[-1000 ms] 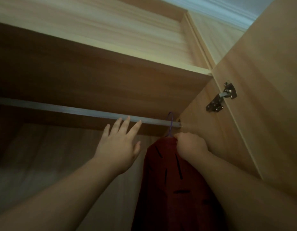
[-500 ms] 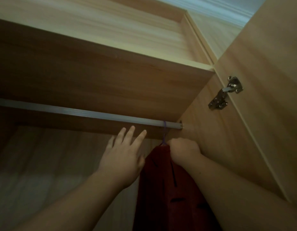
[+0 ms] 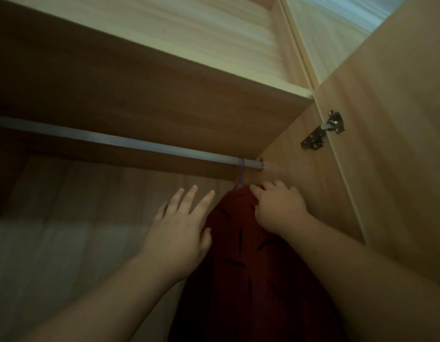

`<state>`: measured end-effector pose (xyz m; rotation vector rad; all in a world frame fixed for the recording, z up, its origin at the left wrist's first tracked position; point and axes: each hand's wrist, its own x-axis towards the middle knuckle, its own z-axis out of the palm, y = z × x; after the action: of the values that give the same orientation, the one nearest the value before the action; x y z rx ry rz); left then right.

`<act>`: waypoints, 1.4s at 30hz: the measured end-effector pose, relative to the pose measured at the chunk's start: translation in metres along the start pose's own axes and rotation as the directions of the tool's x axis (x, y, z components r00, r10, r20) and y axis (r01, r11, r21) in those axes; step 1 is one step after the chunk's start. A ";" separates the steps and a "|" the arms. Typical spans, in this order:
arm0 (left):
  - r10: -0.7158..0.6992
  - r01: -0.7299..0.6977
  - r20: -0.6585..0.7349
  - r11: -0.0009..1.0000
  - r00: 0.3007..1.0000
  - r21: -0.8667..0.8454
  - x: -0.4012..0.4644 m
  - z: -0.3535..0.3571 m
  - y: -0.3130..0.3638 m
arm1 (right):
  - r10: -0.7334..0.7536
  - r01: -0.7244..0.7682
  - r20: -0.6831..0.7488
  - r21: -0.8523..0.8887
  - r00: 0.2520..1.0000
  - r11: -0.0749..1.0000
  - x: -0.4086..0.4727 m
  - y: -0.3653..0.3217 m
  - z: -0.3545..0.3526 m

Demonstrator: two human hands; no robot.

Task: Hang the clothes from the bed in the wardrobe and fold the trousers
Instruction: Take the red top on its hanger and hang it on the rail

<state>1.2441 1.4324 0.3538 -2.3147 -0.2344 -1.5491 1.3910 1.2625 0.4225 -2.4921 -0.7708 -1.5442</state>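
A dark red garment (image 3: 243, 262) with short black marks hangs inside the wardrobe on a purple hanger (image 3: 240, 176). The hanger's hook sits over the right end of the silver rail (image 3: 120, 141). My right hand (image 3: 278, 208) is shut on the garment's top, just under the hook. Beside the garment's left edge, my left hand (image 3: 182, 230) is open with its fingers spread, the thumb touching the cloth. The bed and the trousers are out of view.
A wooden shelf (image 3: 164, 95) runs close above the rail. The wardrobe's right side wall (image 3: 312, 183) is right next to the hanger. The open door (image 3: 399, 144) with a metal hinge (image 3: 322, 134) stands at the right. The rail's left part is bare.
The hanger's hook has dropped onto the rail and the garment has settled lower with my right hand. My left hand has moved down from the rail to the garment's side.
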 end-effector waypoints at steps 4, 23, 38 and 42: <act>0.054 -0.048 0.044 0.990 0.998 -0.131 -0.056 -0.003 0.017 | -0.030 0.031 -0.041 0.017 0.999 0.999 -0.079 -0.013 -0.009; 0.387 0.100 0.520 0.722 0.762 -0.685 -0.438 -0.017 0.229 | 0.395 -0.384 0.549 -0.141 0.737 0.913 -0.629 -0.006 -0.072; 0.738 0.010 0.356 0.428 0.573 -0.904 -0.549 -0.220 0.488 | 0.792 -0.669 0.413 -0.432 0.450 0.605 -0.887 0.100 -0.282; 0.797 -0.008 0.281 0.338 0.534 -0.941 -0.583 -0.301 0.573 | 0.852 -0.678 0.370 -0.519 0.370 0.520 -0.963 0.142 -0.374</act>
<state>0.9418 0.8209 -0.1877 -3.2030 1.3253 -0.2273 0.8159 0.6617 -0.2066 -2.8352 0.6920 -0.5114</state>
